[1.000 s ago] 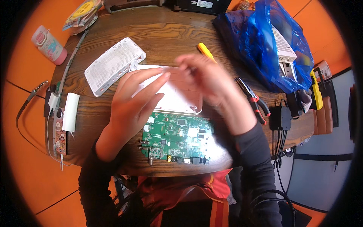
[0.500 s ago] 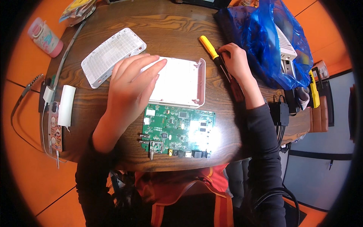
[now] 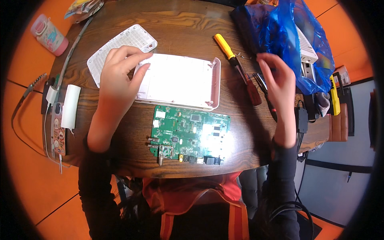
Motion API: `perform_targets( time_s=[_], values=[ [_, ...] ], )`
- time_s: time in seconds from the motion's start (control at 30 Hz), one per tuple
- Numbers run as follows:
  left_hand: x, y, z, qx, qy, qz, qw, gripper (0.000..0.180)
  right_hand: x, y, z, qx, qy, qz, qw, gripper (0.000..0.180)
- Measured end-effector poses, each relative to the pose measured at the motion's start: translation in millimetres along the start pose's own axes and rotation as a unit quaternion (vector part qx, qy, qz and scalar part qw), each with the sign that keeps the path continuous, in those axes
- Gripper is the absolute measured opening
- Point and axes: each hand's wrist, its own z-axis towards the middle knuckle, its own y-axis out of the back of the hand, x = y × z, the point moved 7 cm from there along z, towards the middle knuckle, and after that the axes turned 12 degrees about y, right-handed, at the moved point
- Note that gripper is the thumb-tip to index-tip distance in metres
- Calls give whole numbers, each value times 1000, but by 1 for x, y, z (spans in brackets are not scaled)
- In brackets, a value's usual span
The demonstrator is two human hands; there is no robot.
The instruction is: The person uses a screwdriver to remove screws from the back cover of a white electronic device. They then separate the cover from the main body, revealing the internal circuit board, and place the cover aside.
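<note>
My left hand (image 3: 118,72) is open, with thumb and forefinger apart over the left end of a shallow white plastic casing (image 3: 180,80). Whether it touches the casing is hard to see. Right of the tools, my right hand (image 3: 279,76) hovers with loosely curved fingers and nothing visible between them. Beneath it lies a slim dark tool with red on its handle (image 3: 261,83), partly hidden. Beside that are a yellow-handled screwdriver (image 3: 225,46) and a dark red-handled one (image 3: 253,92). Tiny screws (image 3: 239,54) lie by the yellow handle. A green circuit board (image 3: 188,134) rests in front of the casing.
A white vented cover (image 3: 132,38) lies behind my left hand. At the back right stands a blue plastic bag (image 3: 280,40) with white devices inside. On the left are a phone (image 3: 59,136), a white roll-shaped object (image 3: 71,108), cables and a pink-and-white bottle (image 3: 50,36).
My right hand has moved right, away from the yellow screwdriver, uncovering the screws and the dark tool. My left hand has shifted left, and more of the casing's left side shows.
</note>
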Motion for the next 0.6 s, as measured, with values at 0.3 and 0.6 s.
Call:
perform_targets(
  time_s=[0.3, 0.6],
  values=[
    [-10, -27, -23, 188, -92, -66, 976, 12, 109, -41, -113, 302, 33, 93, 948, 36],
    [-20, -41, -38, 285, -109, -123, 944, 13, 113, -38, -142, 408, 55, 56, 909, 41]
  ],
)
